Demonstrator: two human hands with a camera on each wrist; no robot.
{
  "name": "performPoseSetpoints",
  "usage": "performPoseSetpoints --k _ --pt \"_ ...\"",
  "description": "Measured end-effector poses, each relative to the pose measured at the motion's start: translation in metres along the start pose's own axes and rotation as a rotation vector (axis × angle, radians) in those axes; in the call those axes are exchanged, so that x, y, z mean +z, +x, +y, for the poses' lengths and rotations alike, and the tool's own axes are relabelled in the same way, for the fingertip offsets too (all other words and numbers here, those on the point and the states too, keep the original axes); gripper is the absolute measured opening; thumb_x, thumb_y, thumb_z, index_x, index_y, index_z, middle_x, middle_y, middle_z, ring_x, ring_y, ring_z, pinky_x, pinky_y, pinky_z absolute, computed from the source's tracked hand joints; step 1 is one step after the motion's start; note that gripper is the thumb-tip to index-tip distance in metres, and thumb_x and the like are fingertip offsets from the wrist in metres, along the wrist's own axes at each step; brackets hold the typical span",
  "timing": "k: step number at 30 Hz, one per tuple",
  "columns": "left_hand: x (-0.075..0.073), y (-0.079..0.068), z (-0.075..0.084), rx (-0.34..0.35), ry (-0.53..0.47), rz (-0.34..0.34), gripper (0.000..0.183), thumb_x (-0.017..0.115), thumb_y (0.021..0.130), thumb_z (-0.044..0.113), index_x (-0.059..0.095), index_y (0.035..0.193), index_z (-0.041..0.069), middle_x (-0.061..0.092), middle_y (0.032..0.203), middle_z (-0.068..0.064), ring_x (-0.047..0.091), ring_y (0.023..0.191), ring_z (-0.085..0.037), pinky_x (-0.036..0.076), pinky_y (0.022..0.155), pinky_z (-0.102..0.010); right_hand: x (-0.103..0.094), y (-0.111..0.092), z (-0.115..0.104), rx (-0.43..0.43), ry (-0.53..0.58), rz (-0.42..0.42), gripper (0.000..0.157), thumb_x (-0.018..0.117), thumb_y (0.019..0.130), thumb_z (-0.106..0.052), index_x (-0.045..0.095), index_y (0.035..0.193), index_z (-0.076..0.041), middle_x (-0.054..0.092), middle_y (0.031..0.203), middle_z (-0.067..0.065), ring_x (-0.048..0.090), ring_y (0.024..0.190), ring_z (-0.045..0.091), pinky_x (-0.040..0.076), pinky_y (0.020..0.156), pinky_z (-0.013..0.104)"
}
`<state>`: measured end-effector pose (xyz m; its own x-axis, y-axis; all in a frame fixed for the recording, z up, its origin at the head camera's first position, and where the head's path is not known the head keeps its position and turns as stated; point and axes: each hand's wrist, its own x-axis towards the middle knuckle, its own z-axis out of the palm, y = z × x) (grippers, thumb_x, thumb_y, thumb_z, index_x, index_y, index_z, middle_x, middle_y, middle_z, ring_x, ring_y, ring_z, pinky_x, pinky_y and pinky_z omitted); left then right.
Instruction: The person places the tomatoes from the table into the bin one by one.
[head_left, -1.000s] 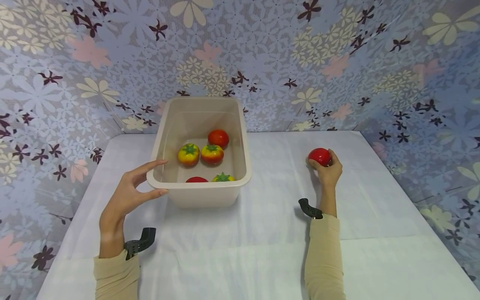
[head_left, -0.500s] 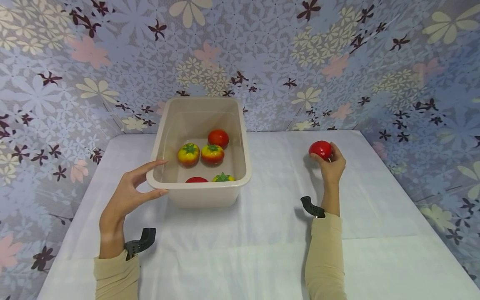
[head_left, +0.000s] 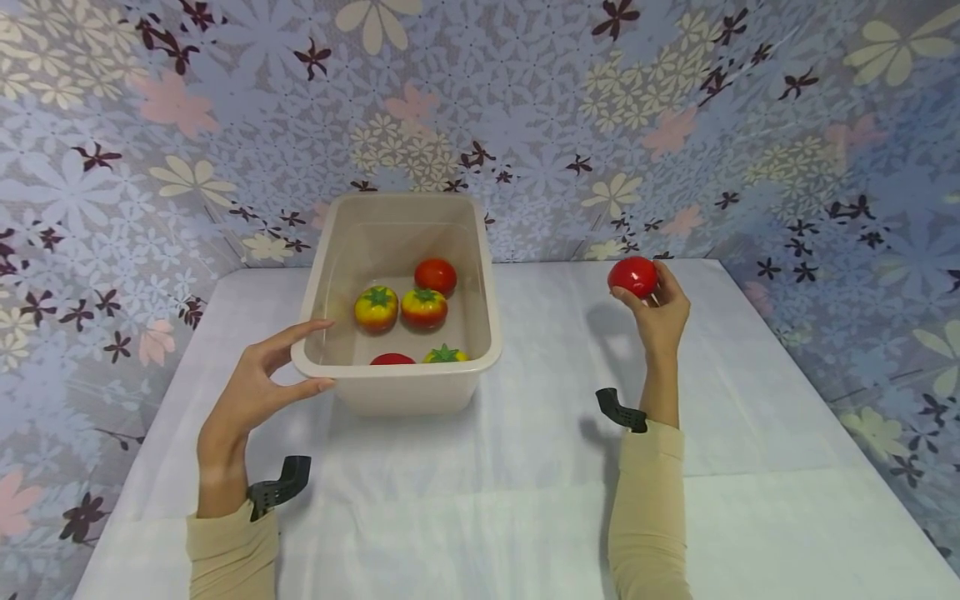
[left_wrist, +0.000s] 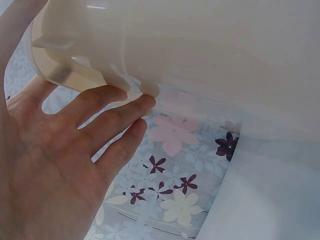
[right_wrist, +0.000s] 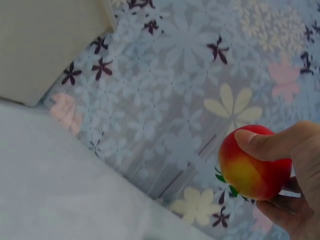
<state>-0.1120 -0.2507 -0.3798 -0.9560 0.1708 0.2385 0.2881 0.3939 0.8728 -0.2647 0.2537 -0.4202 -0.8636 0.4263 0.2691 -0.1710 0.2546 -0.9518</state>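
My right hand (head_left: 663, 315) pinches a glossy red tomato (head_left: 632, 276) between thumb and fingers, raised above the table with its shadow below. The right wrist view shows a yellow patch on that tomato (right_wrist: 245, 170) and green leaves on its underside. At the left, my left hand (head_left: 251, 387) holds the near left corner of a beige plastic bin (head_left: 405, 392), thumb at the front and a finger over the rim. In the left wrist view, fingertips (left_wrist: 145, 102) press against the wall of the bin (left_wrist: 210, 60).
Inside the bin lie several tomatoes, among them a yellow-red one (head_left: 377, 309), another beside it (head_left: 424, 308) and a red one (head_left: 436, 277). Its front wall partly hides two more. A white cloth (head_left: 540, 467) covers the table, and a flowered backdrop (head_left: 540, 125) stands behind.
My right hand has lifted the tomato off the cloth, and in the last half second it has moved slightly left too. The left hand and bin have stayed in place.
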Motion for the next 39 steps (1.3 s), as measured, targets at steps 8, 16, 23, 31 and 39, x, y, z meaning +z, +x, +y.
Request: performPoseSetpoints --k 8,16,23,31,39 --pt "0.0 0.0 0.001 0.003 0.001 0.002 0.068 0.08 0.077 0.003 0.055 0.14 0.013 0.044 0.15 -0.018 0.039 0.13 0.001 0.033 0.105 -0.07 0.015 -0.007 -0.027 -0.151 0.016 -0.053 0.072 0.083 0.076 -0.009 0.053 0.141 -0.013 0.056 0.142 0.006 0.053 0.129 0.023 0.047 0.106 0.035" --pt "0.001 0.001 0.0 -0.003 0.002 -0.005 0.068 0.08 0.077 0.004 0.054 0.14 0.013 0.043 0.151 -0.016 0.04 0.133 -0.011 0.033 0.105 -0.071 0.037 -0.027 -0.065 -0.323 0.035 -0.109 0.067 0.08 0.077 0.0 0.053 0.139 -0.002 0.058 0.138 0.014 0.055 0.127 0.027 0.048 0.105 0.037" --pt "0.0 0.001 -0.001 0.0 -0.004 -0.005 0.068 0.08 0.077 0.003 0.054 0.14 0.013 0.043 0.151 -0.015 0.04 0.131 -0.006 0.033 0.104 -0.072 0.048 -0.05 -0.098 -0.407 0.006 -0.149 0.065 0.078 0.077 0.005 0.052 0.135 0.008 0.056 0.136 0.023 0.056 0.125 0.033 0.048 0.104 0.047" --pt "-0.001 0.001 0.001 0.003 -0.005 -0.006 0.068 0.08 0.077 0.003 0.054 0.14 0.013 0.043 0.151 -0.016 0.04 0.131 -0.005 0.032 0.104 -0.071 0.06 -0.06 -0.109 -0.432 0.018 -0.214 0.065 0.078 0.078 0.004 0.05 0.136 0.009 0.056 0.136 0.022 0.056 0.125 0.032 0.048 0.103 0.048" --pt "0.0 0.001 0.001 -0.01 -0.004 -0.004 0.068 0.08 0.078 0.004 0.054 0.14 0.014 0.043 0.152 -0.014 0.04 0.134 -0.015 0.032 0.105 -0.071 0.073 -0.077 -0.129 -0.501 0.025 -0.296 0.065 0.076 0.079 0.005 0.047 0.136 0.012 0.055 0.136 0.025 0.057 0.123 0.036 0.05 0.1 0.05"
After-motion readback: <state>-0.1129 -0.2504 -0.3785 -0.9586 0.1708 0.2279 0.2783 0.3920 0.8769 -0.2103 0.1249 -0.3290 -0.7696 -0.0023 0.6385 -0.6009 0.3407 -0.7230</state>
